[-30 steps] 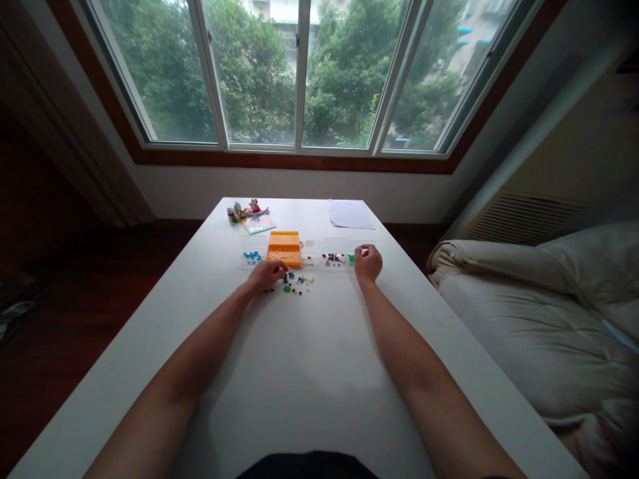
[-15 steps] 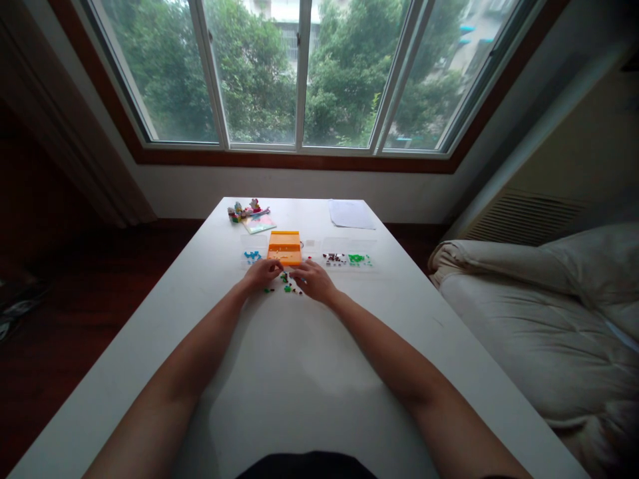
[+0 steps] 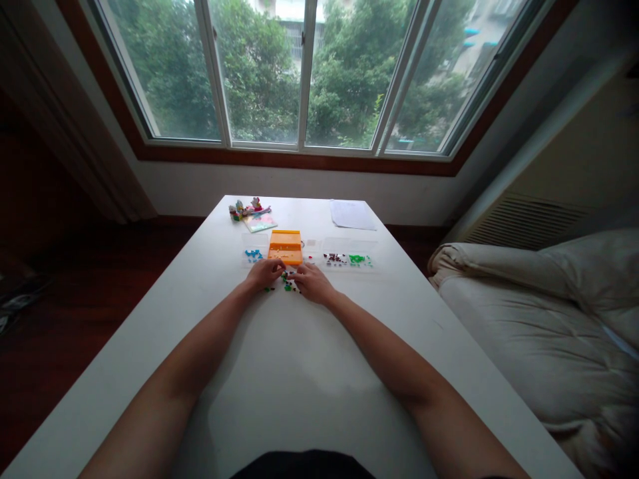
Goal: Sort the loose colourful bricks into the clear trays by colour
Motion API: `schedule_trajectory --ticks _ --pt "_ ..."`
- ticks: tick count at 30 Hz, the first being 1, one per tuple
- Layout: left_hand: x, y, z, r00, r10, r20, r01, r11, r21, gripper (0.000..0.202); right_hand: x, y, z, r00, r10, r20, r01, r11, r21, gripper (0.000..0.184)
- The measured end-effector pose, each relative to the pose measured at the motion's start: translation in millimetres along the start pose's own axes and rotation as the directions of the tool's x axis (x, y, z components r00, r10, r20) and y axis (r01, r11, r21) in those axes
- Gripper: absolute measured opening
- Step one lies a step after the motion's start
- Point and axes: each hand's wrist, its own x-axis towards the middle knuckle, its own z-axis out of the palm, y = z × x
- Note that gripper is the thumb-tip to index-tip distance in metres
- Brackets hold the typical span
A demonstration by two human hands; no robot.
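Observation:
Both my hands rest far out on the white table (image 3: 299, 372), over a small scatter of tiny coloured bricks (image 3: 287, 285). My left hand (image 3: 265, 272) is curled with its fingertips down on the pieces. My right hand (image 3: 310, 282) lies beside it, fingers bent onto the same pile. Whether either hand holds a piece is too small to tell. Just beyond the hands sits an orange tray (image 3: 285, 247). Clear trays flank it: one with blue bits (image 3: 253, 253) at left, one with dark and green bits (image 3: 348, 258) at right.
At the table's far left stand small toy figures (image 3: 243, 209) and a pastel booklet (image 3: 259, 223). A sheet of paper (image 3: 351, 214) lies at the far right. A padded cream sofa (image 3: 549, 319) sits to the right of the table, and a large window is ahead.
My right hand left the clear tray at right and came left to the loose bricks, next to my left hand. The left hand has hardly moved.

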Motion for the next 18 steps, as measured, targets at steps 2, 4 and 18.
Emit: schedule_trajectory --ticks 2,4,18 --pt "0.1 1.1 -0.6 1.000 -0.009 -0.006 0.009 1.000 0.009 0.022 0.2 -0.8 0.2 1.000 -0.003 0.001 0.004 1.000 -0.011 0.030" --pt "0.1 1.8 -1.1 1.000 -0.012 -0.014 0.013 1.000 0.012 0.022 0.3 -1.1 0.3 1.000 -0.006 0.002 0.006 1.000 -0.019 0.030" --pt "-0.4 2.9 -2.1 0.999 -0.039 0.026 0.037 0.997 0.062 0.025 0.4 -0.3 0.2 1.000 -0.024 0.019 0.025 0.997 -0.076 0.028"
